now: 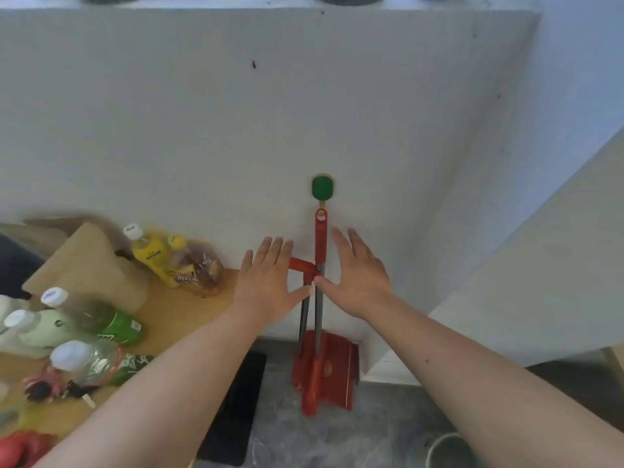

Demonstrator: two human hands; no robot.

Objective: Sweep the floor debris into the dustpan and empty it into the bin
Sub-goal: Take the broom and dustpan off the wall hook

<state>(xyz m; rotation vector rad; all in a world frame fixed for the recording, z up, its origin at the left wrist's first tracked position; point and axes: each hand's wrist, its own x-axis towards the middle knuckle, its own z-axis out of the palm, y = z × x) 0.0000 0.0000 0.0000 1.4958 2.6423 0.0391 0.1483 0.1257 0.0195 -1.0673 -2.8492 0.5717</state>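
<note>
Left hand [266, 282], right hand [359, 276]: both spread flat, fingers straight, gripping nothing. Hands flank red handle [320, 238], thumbs nearly meeting at shafts; contact unclear. Judged: poised to take tool from storage.

Handle upright against wall [202, 130], top eyelet just below green hook [322, 187]; stored so it stands clear of walkway.

Red dustpan [332, 369] at bottom, by grey floor [388, 434]; resting or hanging, cannot tell. Glossy plastic, two grey shafts rising.

Desk [189, 309] at left carries bottles [152, 255].

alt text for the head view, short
Both open, the left hand and right hand flank the handles of a red dustpan set standing against a white wall below a green hook. Bottles crowd a wooden table at left.
</note>
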